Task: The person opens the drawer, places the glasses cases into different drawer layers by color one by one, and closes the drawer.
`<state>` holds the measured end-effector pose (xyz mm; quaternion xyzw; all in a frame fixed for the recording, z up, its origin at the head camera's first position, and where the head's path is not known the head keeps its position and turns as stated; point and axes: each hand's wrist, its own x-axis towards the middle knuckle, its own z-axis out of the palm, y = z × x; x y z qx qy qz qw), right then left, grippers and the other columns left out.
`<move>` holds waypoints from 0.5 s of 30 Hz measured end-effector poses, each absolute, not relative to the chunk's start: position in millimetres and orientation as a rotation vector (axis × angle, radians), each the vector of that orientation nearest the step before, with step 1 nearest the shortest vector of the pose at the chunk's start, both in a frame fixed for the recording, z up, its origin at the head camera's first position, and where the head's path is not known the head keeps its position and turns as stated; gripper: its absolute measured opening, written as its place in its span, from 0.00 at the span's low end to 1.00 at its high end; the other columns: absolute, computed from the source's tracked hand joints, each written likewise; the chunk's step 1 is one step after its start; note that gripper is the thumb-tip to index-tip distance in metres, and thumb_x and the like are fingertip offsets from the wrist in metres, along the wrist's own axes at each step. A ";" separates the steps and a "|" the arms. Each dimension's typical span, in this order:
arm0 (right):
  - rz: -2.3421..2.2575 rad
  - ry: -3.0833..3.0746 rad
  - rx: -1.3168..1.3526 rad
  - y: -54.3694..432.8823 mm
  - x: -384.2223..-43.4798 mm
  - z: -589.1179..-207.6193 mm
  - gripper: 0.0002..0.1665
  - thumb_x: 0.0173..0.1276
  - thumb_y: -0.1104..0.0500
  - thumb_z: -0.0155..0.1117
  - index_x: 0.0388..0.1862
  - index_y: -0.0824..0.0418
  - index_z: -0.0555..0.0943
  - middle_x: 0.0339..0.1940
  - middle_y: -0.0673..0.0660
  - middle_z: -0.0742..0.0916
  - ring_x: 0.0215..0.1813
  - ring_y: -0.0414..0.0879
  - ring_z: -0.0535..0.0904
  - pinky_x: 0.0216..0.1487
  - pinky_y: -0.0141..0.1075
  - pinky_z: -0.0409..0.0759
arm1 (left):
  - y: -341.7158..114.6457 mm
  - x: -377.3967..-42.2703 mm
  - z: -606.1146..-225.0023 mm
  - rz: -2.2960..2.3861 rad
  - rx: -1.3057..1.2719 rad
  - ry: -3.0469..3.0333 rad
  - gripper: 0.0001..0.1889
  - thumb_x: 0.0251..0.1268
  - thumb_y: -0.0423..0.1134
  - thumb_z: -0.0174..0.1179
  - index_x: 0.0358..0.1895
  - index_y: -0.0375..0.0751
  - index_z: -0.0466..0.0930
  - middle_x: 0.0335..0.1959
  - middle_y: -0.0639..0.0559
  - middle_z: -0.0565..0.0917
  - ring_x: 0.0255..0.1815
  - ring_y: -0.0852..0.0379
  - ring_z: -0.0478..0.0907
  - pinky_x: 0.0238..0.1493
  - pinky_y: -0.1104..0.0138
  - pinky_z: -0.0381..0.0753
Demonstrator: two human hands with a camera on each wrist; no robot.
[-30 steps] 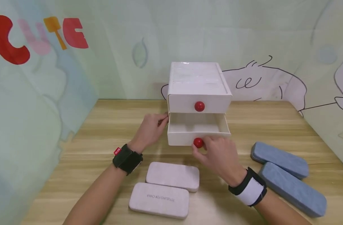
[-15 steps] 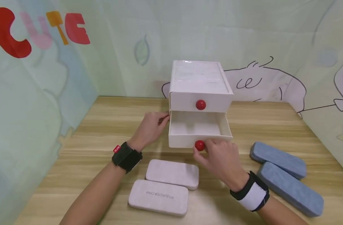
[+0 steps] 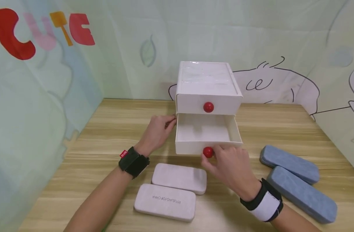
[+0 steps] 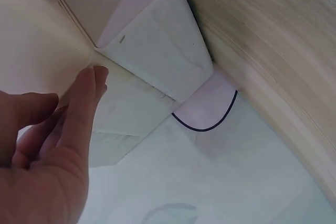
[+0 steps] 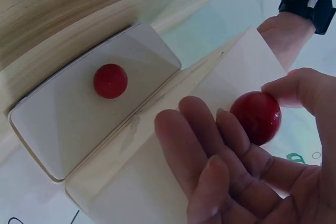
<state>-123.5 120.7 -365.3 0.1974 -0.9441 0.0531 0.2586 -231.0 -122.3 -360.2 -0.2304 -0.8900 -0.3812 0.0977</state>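
A white two-drawer box stands against the back wall. Its upper drawer front is flush, while the lower drawer is pulled well out and its visible interior holds nothing. My right hand pinches the red knob of that lower drawer between thumb and fingers. My left hand touches the box's left side by the joint between the drawers. In the left wrist view its fingers are fairly straight against the side, with the thumb apart from them.
Two pale pink cases lie on the wooden table in front of the box, the nearer one printed with lettering. Two blue cases lie to the right, beside my right wrist. A printed cloth hangs behind.
The lower drawer has slid a little farther out toward me, with my right hand still on its knob. The left hand has stayed against the box's side.
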 end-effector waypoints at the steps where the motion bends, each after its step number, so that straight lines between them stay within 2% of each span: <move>1: 0.135 -2.564 0.532 120.4 -122.7 -364.7 0.22 0.60 0.44 0.70 0.19 0.57 0.76 0.11 0.46 0.65 0.14 0.42 0.61 0.15 0.31 0.56 | -122.2 -230.9 -360.4 -1.134 -0.679 -2.630 0.12 0.78 0.34 0.55 0.50 0.34 0.87 0.28 0.46 0.85 0.22 0.61 0.70 0.22 0.73 0.67; 6: 0.103 -2.578 0.526 118.6 -119.1 -362.2 0.23 0.60 0.44 0.70 0.17 0.56 0.74 0.10 0.46 0.63 0.14 0.41 0.60 0.15 0.31 0.53 | -121.7 -230.0 -361.2 -1.159 -0.682 -2.600 0.11 0.77 0.32 0.56 0.51 0.32 0.87 0.38 0.42 0.90 0.30 0.57 0.79 0.27 0.73 0.75; 11: 0.088 -2.606 0.521 117.6 -115.0 -359.2 0.23 0.60 0.44 0.70 0.18 0.58 0.75 0.11 0.46 0.62 0.15 0.41 0.59 0.16 0.31 0.52 | -122.0 -230.4 -361.8 -1.160 -0.689 -2.598 0.12 0.77 0.32 0.55 0.51 0.32 0.86 0.41 0.39 0.91 0.34 0.53 0.84 0.30 0.70 0.79; 15: 0.090 -2.628 0.512 117.9 -112.2 -357.3 0.23 0.60 0.45 0.71 0.17 0.58 0.75 0.12 0.47 0.62 0.15 0.41 0.59 0.16 0.30 0.52 | -121.5 -230.2 -360.9 -1.169 -0.704 -2.601 0.11 0.77 0.32 0.55 0.50 0.31 0.86 0.42 0.39 0.91 0.40 0.49 0.88 0.38 0.63 0.86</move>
